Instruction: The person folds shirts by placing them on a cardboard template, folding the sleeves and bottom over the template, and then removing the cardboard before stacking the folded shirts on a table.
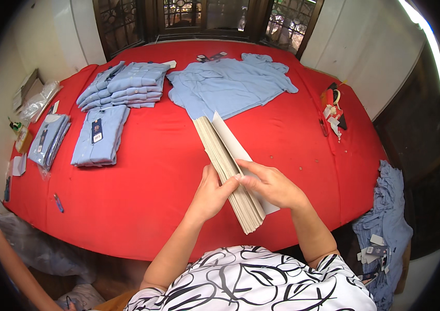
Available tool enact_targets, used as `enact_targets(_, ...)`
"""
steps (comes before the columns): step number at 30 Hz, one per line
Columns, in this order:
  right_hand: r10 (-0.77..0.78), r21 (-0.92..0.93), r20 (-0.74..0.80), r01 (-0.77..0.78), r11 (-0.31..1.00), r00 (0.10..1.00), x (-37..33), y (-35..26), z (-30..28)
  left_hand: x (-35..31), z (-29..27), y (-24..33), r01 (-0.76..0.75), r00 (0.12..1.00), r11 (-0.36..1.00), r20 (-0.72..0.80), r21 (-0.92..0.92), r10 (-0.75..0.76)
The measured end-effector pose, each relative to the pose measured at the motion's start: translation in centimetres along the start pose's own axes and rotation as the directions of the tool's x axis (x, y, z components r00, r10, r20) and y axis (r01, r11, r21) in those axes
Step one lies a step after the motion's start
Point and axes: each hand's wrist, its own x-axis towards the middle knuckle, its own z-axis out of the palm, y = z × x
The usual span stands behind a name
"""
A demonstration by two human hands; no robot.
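Observation:
A thick stack of thin cardboard sheets (220,159) is held on edge and slanted above the red table, in front of my body. My left hand (209,193) grips it from the left, thumb across the sheets' edges. On the right side, my right hand (278,187) holds a white-faced cardboard sheet (233,141) that leans a little away from the rest at its far end. The thumbs of both hands meet at the stack's edge. Some fingers are hidden behind the cardboard.
Beyond lie a spread blue shirt (230,85) and piled folded shirts (137,83). Bagged shirts (49,140) and a blue cutter (58,203) are left. A tape dispenser (332,103) stands right; shirts (386,207) hang below. Another person's arm (17,269) shows lower left.

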Motion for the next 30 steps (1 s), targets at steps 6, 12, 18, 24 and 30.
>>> enact_targets(6, 0.033, 0.14, -0.072, -0.023, 0.99, 0.997, 1.0, 1.9, -0.6, -0.2, -0.5, -1.0, -0.029, 0.999, 0.998, -0.04, -0.061, 0.027)
enact_targets(12, -0.045, -0.05, -0.173, 0.036, 0.998, 0.984, -0.2, 2.2, -1.5, 0.4, 0.7, -1.1, -0.096, 0.995, 0.989, -0.017, -0.116, 0.095)
enact_targets(18, -0.06, -0.207, -0.063, 0.046, 0.977, 0.996, 1.1, -1.3, 1.0, 0.4, -1.5, -2.4, -0.057, 0.997, 0.981, 0.033, -0.183, 0.064)
enact_targets(24, 0.102, -0.182, -0.002, -0.1, 0.978, 0.995, -0.5, -0.9, 0.2, 0.1, -0.4, -2.3, -0.034, 0.99, 0.973, 0.123, -0.228, 0.063)
enact_targets(30, 0.055, -0.205, -0.019, -0.058, 0.977, 0.998, -0.2, -0.9, 0.8, 0.1, -1.0, -2.2, -0.04, 0.993, 0.97, 0.099, -0.241, 0.065)
